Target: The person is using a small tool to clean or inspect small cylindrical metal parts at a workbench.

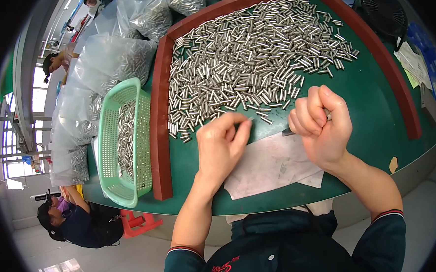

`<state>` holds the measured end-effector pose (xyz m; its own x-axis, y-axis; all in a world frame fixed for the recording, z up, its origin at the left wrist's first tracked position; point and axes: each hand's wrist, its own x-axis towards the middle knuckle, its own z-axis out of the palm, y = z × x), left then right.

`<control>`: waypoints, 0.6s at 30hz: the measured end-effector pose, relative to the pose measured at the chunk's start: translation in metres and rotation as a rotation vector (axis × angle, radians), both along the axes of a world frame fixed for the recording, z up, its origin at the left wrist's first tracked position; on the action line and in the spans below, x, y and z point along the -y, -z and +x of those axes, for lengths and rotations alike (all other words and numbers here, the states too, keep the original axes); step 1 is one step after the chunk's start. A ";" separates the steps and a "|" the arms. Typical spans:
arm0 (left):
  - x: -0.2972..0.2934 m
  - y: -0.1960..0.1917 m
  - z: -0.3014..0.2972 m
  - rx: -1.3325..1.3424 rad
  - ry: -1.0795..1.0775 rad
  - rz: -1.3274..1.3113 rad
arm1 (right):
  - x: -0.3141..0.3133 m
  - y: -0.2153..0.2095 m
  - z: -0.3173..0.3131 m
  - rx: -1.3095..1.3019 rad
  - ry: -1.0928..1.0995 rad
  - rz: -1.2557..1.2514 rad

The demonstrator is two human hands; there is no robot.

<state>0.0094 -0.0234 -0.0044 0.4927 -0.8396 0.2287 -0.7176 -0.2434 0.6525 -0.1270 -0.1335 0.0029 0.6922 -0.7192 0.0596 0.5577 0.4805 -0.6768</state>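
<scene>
A wide pile of short, shiny metal pins [243, 61] covers the far part of the green tabletop [374, 113]. At the pile's near edge is my left hand [222, 144], its thumb and forefinger drawn together. A tiny pale glint shows at the fingertips, too small to name. My right hand [324, 125], to the right, is curled into a fist. Grey metal like the pins peeks out between its fingers, but how many it holds is hidden. Under and between both hands lies a smudged, pale pinkish cloth or sheet [271, 167].
A dark red frame [161, 139] borders the pile on three sides. Left of it stands a green mesh basket [111, 191] with more pins. Clear bags [135, 56] of pins line the table's left and back. A black fan [384, 9] stands back right. Other people sit at left.
</scene>
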 end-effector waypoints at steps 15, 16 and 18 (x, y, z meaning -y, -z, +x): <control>-0.006 0.000 -0.012 -0.114 0.257 0.102 | -0.014 0.010 0.005 -0.012 -0.076 -0.123; -0.006 0.000 -0.012 -0.111 0.258 0.107 | -0.014 0.010 0.006 -0.006 -0.082 -0.104; -0.006 0.000 -0.013 -0.104 0.248 0.118 | -0.015 0.010 0.006 0.001 -0.082 -0.096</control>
